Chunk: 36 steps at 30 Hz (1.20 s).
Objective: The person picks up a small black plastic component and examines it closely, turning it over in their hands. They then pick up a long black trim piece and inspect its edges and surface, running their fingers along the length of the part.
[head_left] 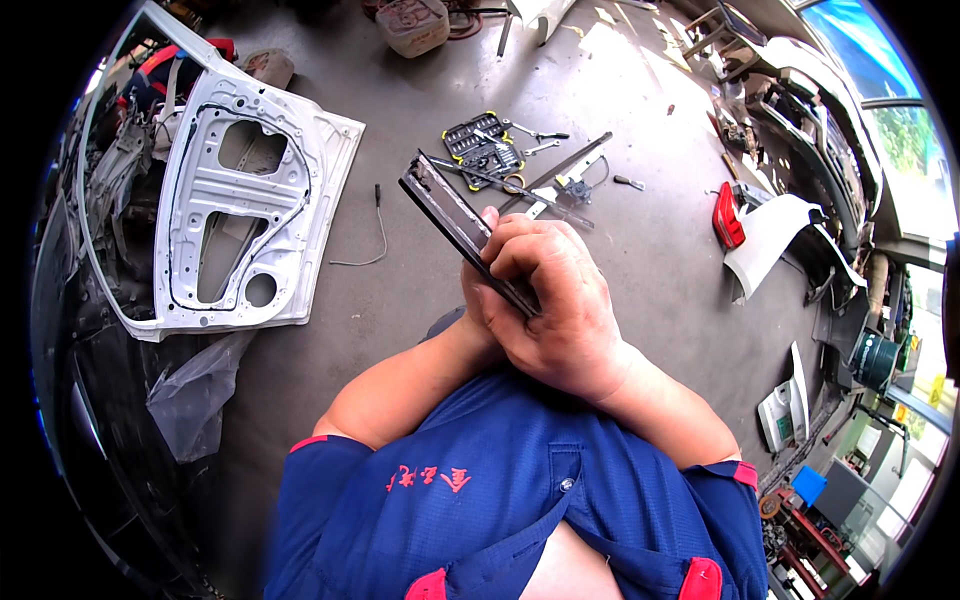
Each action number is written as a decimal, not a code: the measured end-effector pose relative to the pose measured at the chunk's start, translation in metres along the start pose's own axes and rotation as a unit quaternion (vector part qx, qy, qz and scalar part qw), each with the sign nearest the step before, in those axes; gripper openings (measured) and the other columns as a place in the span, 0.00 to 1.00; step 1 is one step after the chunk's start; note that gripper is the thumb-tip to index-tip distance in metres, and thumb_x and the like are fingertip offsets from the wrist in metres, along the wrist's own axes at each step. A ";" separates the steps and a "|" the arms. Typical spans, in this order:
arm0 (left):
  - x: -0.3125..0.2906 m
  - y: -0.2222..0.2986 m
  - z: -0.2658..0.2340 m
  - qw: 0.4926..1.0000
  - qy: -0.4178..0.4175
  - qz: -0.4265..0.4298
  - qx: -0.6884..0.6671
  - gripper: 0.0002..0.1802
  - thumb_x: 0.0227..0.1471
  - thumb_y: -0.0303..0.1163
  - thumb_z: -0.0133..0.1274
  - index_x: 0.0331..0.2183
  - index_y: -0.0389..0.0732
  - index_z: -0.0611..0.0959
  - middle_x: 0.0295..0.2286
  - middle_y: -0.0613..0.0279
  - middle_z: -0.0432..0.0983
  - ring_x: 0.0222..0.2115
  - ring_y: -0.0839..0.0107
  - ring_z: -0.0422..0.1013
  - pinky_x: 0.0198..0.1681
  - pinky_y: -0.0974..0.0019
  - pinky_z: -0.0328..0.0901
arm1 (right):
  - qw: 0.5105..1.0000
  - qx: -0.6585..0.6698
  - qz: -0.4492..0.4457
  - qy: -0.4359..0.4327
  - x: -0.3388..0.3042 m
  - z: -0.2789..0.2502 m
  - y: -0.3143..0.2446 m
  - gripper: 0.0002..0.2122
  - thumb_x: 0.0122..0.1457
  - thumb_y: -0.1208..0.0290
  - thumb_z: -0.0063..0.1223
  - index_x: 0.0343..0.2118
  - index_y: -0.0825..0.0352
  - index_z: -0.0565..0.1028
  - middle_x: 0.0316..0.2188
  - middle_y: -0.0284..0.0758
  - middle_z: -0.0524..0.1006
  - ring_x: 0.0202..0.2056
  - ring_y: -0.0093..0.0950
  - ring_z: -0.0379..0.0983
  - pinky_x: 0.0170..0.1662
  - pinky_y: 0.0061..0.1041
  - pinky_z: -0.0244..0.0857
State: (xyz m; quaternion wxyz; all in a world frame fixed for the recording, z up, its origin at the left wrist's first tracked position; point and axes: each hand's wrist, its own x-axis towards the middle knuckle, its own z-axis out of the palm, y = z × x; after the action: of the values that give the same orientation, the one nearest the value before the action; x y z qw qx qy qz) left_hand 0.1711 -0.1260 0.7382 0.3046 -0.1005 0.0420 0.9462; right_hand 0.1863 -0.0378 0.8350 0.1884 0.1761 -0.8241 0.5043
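Note:
A dark, long trim strip (446, 212) with a channel-like profile slants up and to the left in front of my chest. My right hand (562, 290) is closed around its lower end, fingers curled over it. Underneath and mostly covered by the right, my left hand (480, 300) grips the same strip from its left side. Just beyond the strip's far side, on the floor, lie an opened socket set case (484, 150) and a window regulator (574, 190) with metal rails. A small screwdriver (629, 183) lies to their right.
On the left stands a white car door shell (190, 180), with clear plastic sheeting (200, 400) below it. A thin tool with a bent wire (380, 215) lies beside the door. To the right are a red tail light (728, 216), a white fender (770, 240) and bumper parts (815, 120).

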 end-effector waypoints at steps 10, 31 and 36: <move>0.004 0.001 -0.010 0.997 -0.056 0.009 0.057 0.24 0.71 0.53 0.34 0.28 0.49 0.68 0.27 0.69 0.63 0.33 0.74 0.62 0.44 0.65 0.61 | 0.999 -0.013 0.028 -0.023 0.000 0.001 0.003 0.13 0.48 0.84 0.62 0.34 0.66 0.71 0.35 0.40 0.77 0.37 0.40 0.75 0.44 0.35 0.70; 0.001 0.003 0.000 0.997 -0.016 0.019 0.072 0.24 0.71 0.53 0.33 0.28 0.48 0.68 0.28 0.68 0.64 0.33 0.73 0.63 0.46 0.63 0.61 | 0.998 -0.034 0.023 -0.039 0.004 0.001 0.000 0.12 0.50 0.83 0.60 0.34 0.69 0.68 0.31 0.41 0.72 0.36 0.43 0.71 0.44 0.38 0.67; 0.012 0.009 -0.036 0.984 -0.153 0.033 0.089 0.24 0.70 0.54 0.33 0.28 0.48 0.68 0.28 0.68 0.65 0.33 0.73 0.64 0.46 0.64 0.62 | 0.994 -0.047 0.069 -0.068 0.004 -0.001 -0.006 0.12 0.50 0.82 0.61 0.35 0.69 0.68 0.31 0.41 0.72 0.36 0.44 0.72 0.45 0.38 0.67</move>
State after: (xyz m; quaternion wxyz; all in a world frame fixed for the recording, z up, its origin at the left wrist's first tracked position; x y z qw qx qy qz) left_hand 0.1623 -0.1316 0.7009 0.2834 0.0746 0.0817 0.9526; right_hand 0.1858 -0.0403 0.8418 0.1045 0.1433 -0.8679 0.4639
